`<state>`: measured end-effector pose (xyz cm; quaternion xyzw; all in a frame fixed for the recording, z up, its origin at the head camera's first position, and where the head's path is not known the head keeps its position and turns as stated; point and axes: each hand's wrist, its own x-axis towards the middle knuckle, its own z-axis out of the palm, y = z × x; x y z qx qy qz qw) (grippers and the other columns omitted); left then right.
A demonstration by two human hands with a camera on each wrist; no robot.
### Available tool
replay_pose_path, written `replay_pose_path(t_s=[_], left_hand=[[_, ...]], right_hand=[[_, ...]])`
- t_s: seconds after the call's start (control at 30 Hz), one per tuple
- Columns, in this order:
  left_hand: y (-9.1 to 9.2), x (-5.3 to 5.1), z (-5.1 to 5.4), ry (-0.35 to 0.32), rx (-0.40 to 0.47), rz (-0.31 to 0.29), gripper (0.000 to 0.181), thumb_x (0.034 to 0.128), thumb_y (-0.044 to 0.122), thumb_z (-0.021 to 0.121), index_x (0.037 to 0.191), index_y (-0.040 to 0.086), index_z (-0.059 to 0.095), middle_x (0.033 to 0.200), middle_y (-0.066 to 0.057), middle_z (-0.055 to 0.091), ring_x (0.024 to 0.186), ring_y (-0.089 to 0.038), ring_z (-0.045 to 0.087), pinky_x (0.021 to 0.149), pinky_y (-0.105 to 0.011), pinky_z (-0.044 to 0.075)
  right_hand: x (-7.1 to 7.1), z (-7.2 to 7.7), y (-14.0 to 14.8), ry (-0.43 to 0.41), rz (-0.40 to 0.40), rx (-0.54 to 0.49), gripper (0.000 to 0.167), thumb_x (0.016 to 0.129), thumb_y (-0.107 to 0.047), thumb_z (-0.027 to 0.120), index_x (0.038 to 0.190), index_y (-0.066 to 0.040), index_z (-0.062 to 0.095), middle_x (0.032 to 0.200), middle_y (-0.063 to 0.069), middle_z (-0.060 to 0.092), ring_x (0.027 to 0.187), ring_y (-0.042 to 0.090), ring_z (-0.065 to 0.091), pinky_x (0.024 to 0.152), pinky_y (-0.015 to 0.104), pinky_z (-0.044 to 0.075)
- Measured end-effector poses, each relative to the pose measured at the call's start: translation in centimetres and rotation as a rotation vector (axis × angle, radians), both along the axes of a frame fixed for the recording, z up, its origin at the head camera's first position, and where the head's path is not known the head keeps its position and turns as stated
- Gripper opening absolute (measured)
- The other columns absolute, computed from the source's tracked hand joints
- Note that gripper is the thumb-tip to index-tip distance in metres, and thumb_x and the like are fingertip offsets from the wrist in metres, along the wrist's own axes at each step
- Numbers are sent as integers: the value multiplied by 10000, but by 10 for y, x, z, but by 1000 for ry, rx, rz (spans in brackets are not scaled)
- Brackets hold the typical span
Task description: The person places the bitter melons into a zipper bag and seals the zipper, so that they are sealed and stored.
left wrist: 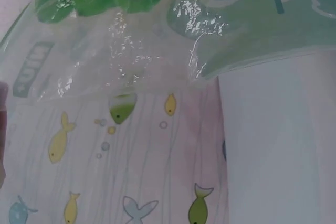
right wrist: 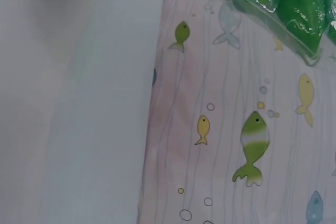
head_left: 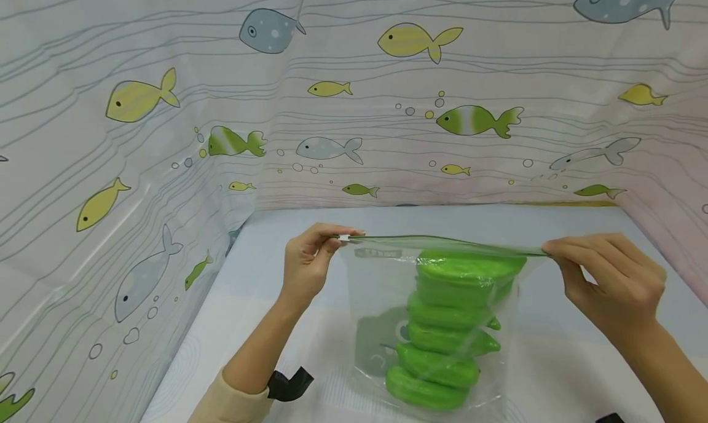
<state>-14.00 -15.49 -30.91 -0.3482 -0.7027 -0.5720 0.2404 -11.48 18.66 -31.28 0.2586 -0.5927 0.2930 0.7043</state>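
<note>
A clear zip bag point(head_left: 381, 318) hangs upright in front of me, its green top edge stretched between both hands. Inside are several glossy green banana-like pieces point(head_left: 442, 337), stacked toward the bag's right side. My left hand point(head_left: 308, 260) pinches the top left corner, at a small white slider point(head_left: 344, 238). At the opposite corner, my right hand point(head_left: 616, 281) grips the top edge between thumb and fingers. A grey-green cartoon print shows on the bag point(left wrist: 157, 45) in the left wrist view. The right wrist view catches only some green pieces point(right wrist: 302, 9) in the bag, no hand.
Beneath the bag is a pale table point(head_left: 249, 275). A fish-patterned sheet point(head_left: 332, 122) stands behind it and along the left and right sides. A black strap point(head_left: 290, 384) sits at my left wrist.
</note>
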Motion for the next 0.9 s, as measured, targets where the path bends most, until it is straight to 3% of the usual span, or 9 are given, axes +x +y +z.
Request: replay_pose_path(t_s=[0.17, 0.3, 0.47, 0.53, 0.67, 0.9], left_hand=[[2, 2, 0, 13, 24, 20, 149, 841, -165, 603, 925, -51, 646, 928, 33, 734, 875, -140, 690, 705, -220, 533], [3, 5, 0, 1, 39, 11, 116, 837, -143, 623, 914, -58, 643, 921, -45, 739, 883, -149, 698, 736, -254, 554], [6, 8, -1, 12, 39, 9, 101, 857, -113, 625, 912, -39, 665, 913, -146, 728, 885, -166, 702, 735, -231, 543], [8, 9, -1, 36, 38, 11, 130, 845, -133, 625, 902, -26, 671, 903, -157, 725, 872, -167, 704, 679, -192, 509], [12, 11, -1, 119, 46, 0, 218, 813, -202, 605, 880, -7, 677, 874, -160, 723, 833, -161, 707, 554, -159, 404], [20, 12, 2, 237, 43, -39, 284, 781, -259, 560, 844, -3, 665, 828, -164, 722, 798, -196, 715, 590, -191, 524]], right_hand=[[3, -1, 0, 6, -2, -23, 277, 851, -124, 702, 584, -48, 698, 533, 66, 623, 433, 308, 434, 427, 266, 358], [5, -3, 1, -7, 5, -34, 287, 849, -138, 704, 577, -46, 692, 537, 60, 626, 437, 298, 430, 442, 229, 353], [6, -7, 5, -42, 14, -44, 312, 858, -173, 708, 585, -24, 689, 551, 77, 635, 458, 306, 444, 642, 103, 453], [7, -9, 7, -61, 18, -44, 328, 867, -196, 706, 596, -12, 690, 563, 88, 641, 473, 315, 451, 731, 80, 458], [8, -11, 11, -94, 44, -41, 340, 871, -220, 711, 613, 1, 691, 580, 106, 644, 505, 321, 463, 778, 74, 456], [7, -12, 15, -154, 97, -31, 350, 867, -239, 724, 633, 19, 691, 596, 130, 640, 553, 294, 491, 782, 87, 456]])
